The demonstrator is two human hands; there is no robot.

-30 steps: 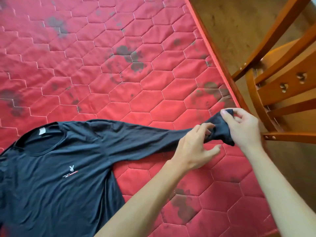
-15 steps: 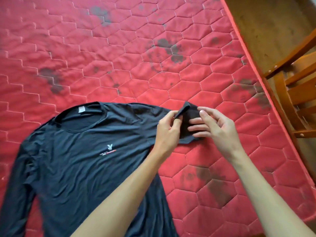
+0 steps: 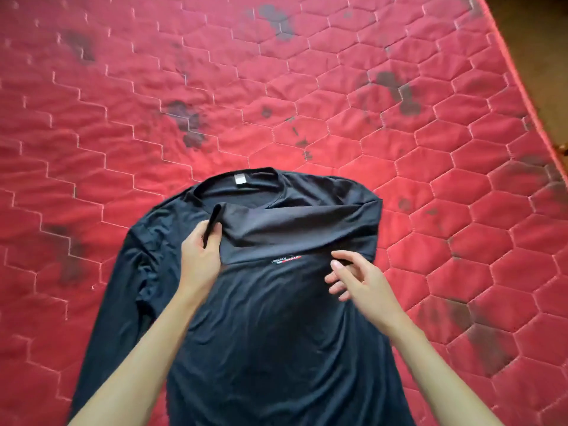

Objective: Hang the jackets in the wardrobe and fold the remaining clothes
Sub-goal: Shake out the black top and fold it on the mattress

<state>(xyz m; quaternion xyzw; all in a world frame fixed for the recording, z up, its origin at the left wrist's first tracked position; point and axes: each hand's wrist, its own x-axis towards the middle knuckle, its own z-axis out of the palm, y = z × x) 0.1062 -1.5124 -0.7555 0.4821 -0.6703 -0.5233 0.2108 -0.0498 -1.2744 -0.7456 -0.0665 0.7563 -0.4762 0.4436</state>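
Note:
A dark navy long-sleeved shirt (image 3: 270, 327) lies front up on the red quilted mattress (image 3: 153, 103), collar away from me. Its right-hand sleeve (image 3: 295, 229) is folded across the chest, covering most of the small logo. My left hand (image 3: 199, 256) pinches the sleeve's cuff near the collar. My right hand (image 3: 356, 278) hovers over the chest at the sleeve's lower edge with fingers loosely curled, holding nothing that I can see. The other sleeve (image 3: 129, 287) trails down the left side.
The mattress carries dark stains (image 3: 187, 124) in several places. Its right edge (image 3: 522, 75) runs diagonally at the upper right, with wooden floor (image 3: 547, 41) beyond it.
The sleeve has been carried from the right across the chest toward the collar. My right hand has let go of the cuff. The view has swung left, and the wooden chair is out of sight.

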